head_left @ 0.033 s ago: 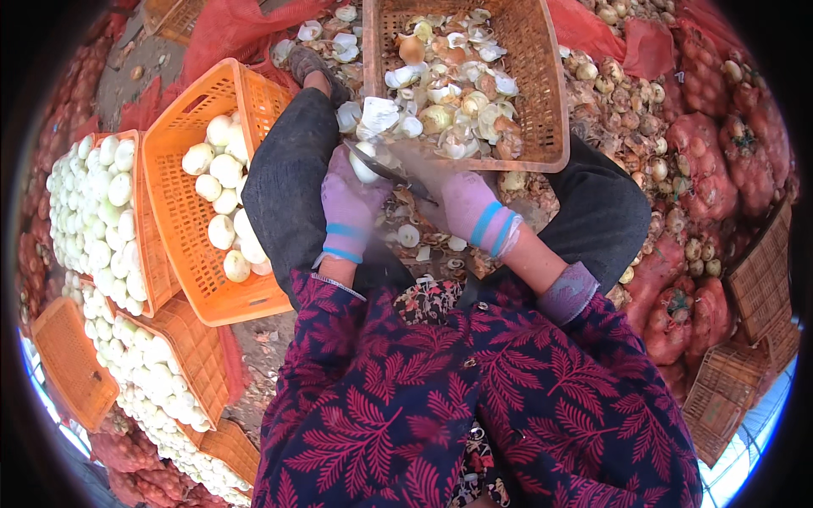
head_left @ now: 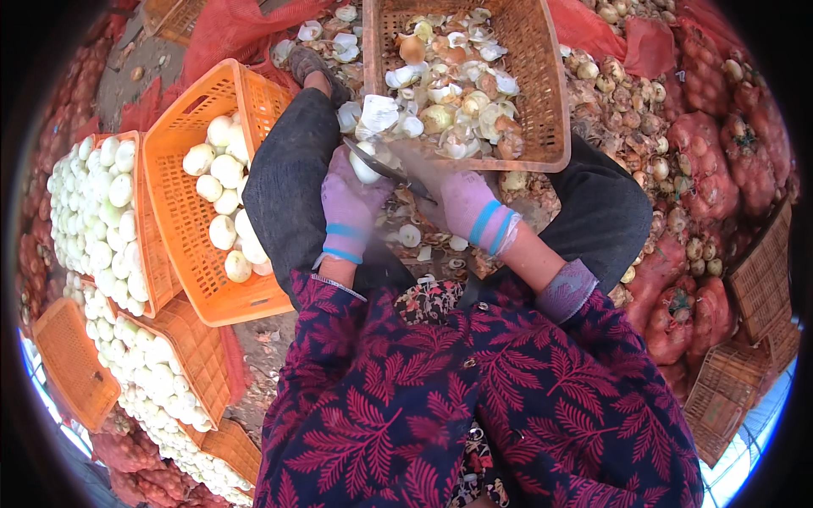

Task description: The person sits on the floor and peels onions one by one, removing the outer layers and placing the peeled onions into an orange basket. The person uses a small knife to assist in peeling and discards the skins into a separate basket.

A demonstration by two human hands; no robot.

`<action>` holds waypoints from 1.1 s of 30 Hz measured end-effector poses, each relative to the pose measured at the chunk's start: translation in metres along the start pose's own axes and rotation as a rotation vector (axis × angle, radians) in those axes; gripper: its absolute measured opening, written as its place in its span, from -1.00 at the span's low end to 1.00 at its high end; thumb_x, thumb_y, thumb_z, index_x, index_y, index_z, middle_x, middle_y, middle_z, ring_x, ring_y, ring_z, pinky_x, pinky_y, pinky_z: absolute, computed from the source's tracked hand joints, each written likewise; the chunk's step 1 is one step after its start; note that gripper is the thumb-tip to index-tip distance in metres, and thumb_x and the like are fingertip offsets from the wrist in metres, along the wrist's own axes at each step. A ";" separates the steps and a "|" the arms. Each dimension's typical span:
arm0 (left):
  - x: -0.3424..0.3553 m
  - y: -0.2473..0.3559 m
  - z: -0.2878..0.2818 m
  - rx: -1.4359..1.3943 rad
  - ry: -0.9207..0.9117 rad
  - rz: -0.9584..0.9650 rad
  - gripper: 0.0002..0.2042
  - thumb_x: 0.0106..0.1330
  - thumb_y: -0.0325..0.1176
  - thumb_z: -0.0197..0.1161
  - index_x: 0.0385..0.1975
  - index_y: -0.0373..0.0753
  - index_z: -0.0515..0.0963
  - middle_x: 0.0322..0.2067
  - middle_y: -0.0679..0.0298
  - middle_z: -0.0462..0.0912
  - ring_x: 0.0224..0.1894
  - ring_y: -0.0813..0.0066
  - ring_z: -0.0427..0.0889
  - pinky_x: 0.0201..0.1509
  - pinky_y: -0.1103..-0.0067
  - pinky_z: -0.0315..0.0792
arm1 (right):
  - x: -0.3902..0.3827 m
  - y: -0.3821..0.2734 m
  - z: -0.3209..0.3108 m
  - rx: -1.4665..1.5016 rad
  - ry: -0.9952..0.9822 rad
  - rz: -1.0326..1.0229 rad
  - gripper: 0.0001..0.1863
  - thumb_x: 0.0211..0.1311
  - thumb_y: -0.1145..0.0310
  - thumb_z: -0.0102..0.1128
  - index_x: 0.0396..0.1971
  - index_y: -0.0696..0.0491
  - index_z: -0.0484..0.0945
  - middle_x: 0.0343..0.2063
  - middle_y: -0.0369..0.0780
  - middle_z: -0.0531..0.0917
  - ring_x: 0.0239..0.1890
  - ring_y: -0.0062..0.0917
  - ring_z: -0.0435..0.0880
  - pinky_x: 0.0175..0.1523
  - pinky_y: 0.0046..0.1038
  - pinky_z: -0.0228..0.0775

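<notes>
My left hand (head_left: 351, 196), in a lilac glove with blue bands at the wrist, is closed around a peeled white onion (head_left: 365, 167). Lying against that onion is the blade of a knife (head_left: 378, 166), whose handle end sits in my right hand (head_left: 461, 201). The right glove matches the left, and its fingers are bent round the knife, partly blurred. Just beyond both hands stands an orange plastic crate (head_left: 542, 154) holding onion skins (head_left: 457, 110) and outer layers. Loose white peelings lie on the ground under my hands.
To my left an orange crate (head_left: 188, 254) holds several peeled onions (head_left: 227, 171). Further left, more crates are heaped with white onions (head_left: 97, 224). On the right, unpeeled onions (head_left: 622, 110) cover the ground beside red mesh sacks (head_left: 701, 152). Stacked crates (head_left: 728, 389) stand lower right.
</notes>
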State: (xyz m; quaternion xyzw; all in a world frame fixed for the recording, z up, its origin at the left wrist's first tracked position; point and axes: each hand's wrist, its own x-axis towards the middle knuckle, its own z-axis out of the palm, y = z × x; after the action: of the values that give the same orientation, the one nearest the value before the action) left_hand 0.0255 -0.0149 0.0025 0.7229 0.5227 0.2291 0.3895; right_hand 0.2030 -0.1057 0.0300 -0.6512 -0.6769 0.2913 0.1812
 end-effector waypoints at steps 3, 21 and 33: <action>0.006 -0.006 0.004 -0.081 -0.003 -0.060 -0.40 -0.04 -0.29 0.61 0.02 -0.29 0.51 -0.16 -0.05 0.72 -0.07 -0.10 0.71 0.01 0.25 0.58 | 0.009 -0.001 -0.002 -0.031 -0.090 0.064 -0.04 0.30 0.29 0.26 0.61 -0.22 -0.10 -0.14 0.07 0.72 -0.14 0.05 0.74 -0.04 -0.02 0.59; -0.001 -0.001 -0.010 -0.683 -0.124 -0.151 -0.31 -0.06 -0.29 0.57 0.14 -0.41 0.51 -0.12 0.18 0.71 -0.11 0.38 0.71 0.04 0.45 0.61 | 0.025 0.049 -0.038 0.352 0.028 0.411 -0.19 0.24 0.41 0.26 0.52 -0.21 0.28 -0.44 -0.08 0.68 -0.52 -0.43 0.63 -0.29 -0.34 0.55; -0.003 -0.009 0.020 -1.533 -0.327 -0.218 -0.35 0.21 -0.38 0.33 0.35 -0.34 0.35 0.19 0.08 0.56 0.23 0.13 0.58 0.37 0.22 0.43 | -0.011 -0.017 -0.030 0.075 0.063 0.108 -0.03 0.28 0.29 0.28 0.61 -0.31 -0.07 -0.16 0.05 0.75 -0.16 0.03 0.75 -0.01 -0.06 0.61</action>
State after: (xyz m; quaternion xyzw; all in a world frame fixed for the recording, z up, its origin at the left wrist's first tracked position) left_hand 0.0339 -0.0227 -0.0160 0.2222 0.2231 0.3767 0.8712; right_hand 0.2095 -0.1109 0.0657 -0.6886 -0.6232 0.3051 0.2107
